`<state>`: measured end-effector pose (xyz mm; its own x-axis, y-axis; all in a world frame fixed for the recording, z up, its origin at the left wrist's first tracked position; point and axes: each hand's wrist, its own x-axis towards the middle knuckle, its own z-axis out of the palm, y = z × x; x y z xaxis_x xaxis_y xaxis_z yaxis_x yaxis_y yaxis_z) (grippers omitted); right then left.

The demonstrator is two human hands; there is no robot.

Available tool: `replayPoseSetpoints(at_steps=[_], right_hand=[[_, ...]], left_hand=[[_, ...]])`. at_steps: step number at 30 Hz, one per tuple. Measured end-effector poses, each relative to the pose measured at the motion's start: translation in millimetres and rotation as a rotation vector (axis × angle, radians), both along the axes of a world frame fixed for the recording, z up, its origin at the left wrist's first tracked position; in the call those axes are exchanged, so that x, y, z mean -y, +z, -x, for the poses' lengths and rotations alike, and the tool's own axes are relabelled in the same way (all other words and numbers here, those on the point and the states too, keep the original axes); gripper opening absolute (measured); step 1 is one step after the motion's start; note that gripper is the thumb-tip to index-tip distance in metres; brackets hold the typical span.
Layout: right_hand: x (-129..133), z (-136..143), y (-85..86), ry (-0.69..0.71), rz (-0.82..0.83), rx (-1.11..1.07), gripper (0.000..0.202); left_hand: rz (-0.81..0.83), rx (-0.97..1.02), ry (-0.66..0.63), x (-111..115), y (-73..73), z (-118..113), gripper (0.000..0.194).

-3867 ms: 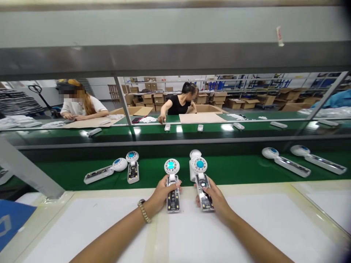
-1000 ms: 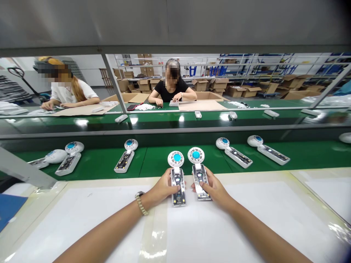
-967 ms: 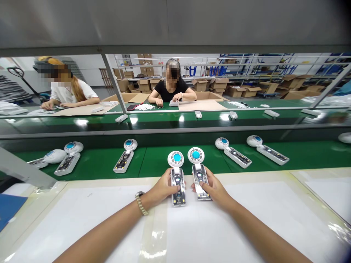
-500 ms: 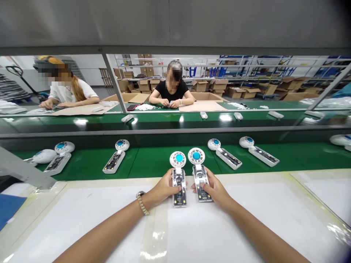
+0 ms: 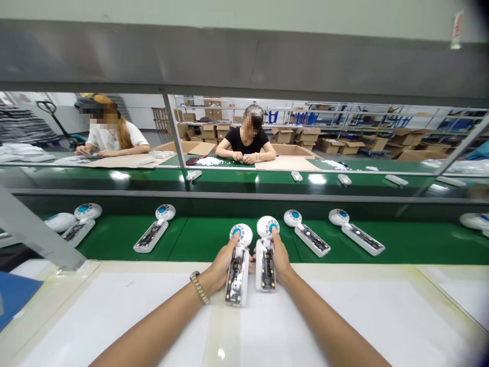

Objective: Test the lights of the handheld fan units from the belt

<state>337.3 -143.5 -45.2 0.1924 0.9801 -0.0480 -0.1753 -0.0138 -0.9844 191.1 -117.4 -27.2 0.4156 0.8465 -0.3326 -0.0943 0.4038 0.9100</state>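
My left hand (image 5: 223, 262) is wrapped round a white device (image 5: 237, 275) with a round head and a clear-covered body showing a dark circuit board. Its thumb lies on the blue centre of the head. A second device of the same kind (image 5: 266, 265) is held in my right hand (image 5: 281, 255), with the thumb on its blue centre. Both devices are side by side, heads pointing away from me, at the near edge of the green belt (image 5: 206, 239). The fingers behind the devices are mostly hidden.
Similar devices lie on the green belt, one at left (image 5: 151, 236) and others at right (image 5: 312, 239), (image 5: 362, 238). A slanted metal post (image 5: 42, 234) stands at left. Beyond a rail (image 5: 244, 194), two people sit at a far bench.
My thumbs have moved from the bodies of the devices up onto their round heads. The devices have tilted and shifted slightly left. The view has shifted, with more of the overhead panel showing.
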Motion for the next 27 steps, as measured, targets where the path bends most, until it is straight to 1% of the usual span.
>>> replayPoseSetpoints(at_steps=[2, 3, 5, 7, 9, 11, 13, 14, 16, 17, 18, 19, 20, 22, 24, 26, 27], right_hand=[[-15.6, 3.0, -2.2, -0.027, -0.105, 0.13, 0.051], [-21.4, 2.6, -3.0, -0.04, -0.161, 0.205, 0.047], [-28.7, -3.0, -4.4, -0.07, -0.266, 0.361, 0.051], [-30.5, -17.4, -5.2, -0.131, -0.349, 0.507, 0.05], [-26.8, -43.9, -5.2, -0.245, -0.392, 0.633, 0.042], [-17.2, -83.2, -4.2, -0.415, -0.375, 0.738, 0.036], [-2.0, -131.2, -3.0, -0.61, -0.291, 0.819, 0.034], [7.1, -155.7, -2.5, -0.702, -0.229, 0.85, 0.036], [25.4, -199.1, -2.8, -0.84, -0.07, 0.892, 0.038], [33.4, -215.6, -3.7, -0.87, 0.02, 0.896, 0.038], [39.8, -227.5, -5.0, -0.861, 0.1, 0.894, 0.036], [44.3, -234.7, -6.6, -0.828, 0.164, 0.889, 0.035], [46.7, -237.2, -8.4, -0.779, 0.207, 0.882, 0.034], [46.4, -231.0, -11.2, -0.677, 0.239, 0.867, 0.034], [42.2, -216.5, -11.9, -0.621, 0.236, 0.845, 0.037], [38.3, -201.1, -10.5, -0.608, 0.23, 0.795, 0.039], [37.3, -194.3, -9.2, -0.61, 0.227, 0.755, 0.037]], left_hand=[[-0.24, -0.122, 0.16, -15.5, -5.2, 10.3, 0.047], [-0.329, -0.17, 0.229, -23.5, -7.3, 16.5, 0.044], [-0.437, -0.247, 0.347, -36.7, -9.7, 28.0, 0.045], [-0.532, -0.319, 0.453, -42.2, -10.0, 34.8, 0.05], [-0.663, -0.399, 0.504, -38.6, -9.2, 34.9, 0.052], [-0.887, -0.53, 0.486, -28.5, -8.6, 30.0, 0.05], [-1.147, -0.677, 0.414, -16.4, -8.4, 23.9, 0.045], [-1.254, -0.723, 0.357, -11.0, -8.4, 21.4, 0.042], [-1.375, -0.729, 0.191, -3.0, -8.5, 18.8, 0.038], [-1.405, -0.705, 0.096, -0.5, -8.4, 18.5, 0.035], [-1.415, -0.674, 0.012, 1.3, -8.0, 18.6, 0.033], [-1.409, -0.639, -0.049, 2.4, -7.2, 18.6, 0.03], [-1.384, -0.603, -0.079, 3.3, -6.0, 18.2, 0.028], [-1.282, -0.529, -0.075, 4.9, -2.0, 13.7, 0.023], [-1.08, -0.484, -0.082, 5.6, 3.1, 1.9, 0.018], [-0.87, -0.489, -0.112, 3.4, 7.5, -18.1, 0.016], [-0.79, -0.505, -0.12, 0.6, 8.9, -30.8, 0.018]])
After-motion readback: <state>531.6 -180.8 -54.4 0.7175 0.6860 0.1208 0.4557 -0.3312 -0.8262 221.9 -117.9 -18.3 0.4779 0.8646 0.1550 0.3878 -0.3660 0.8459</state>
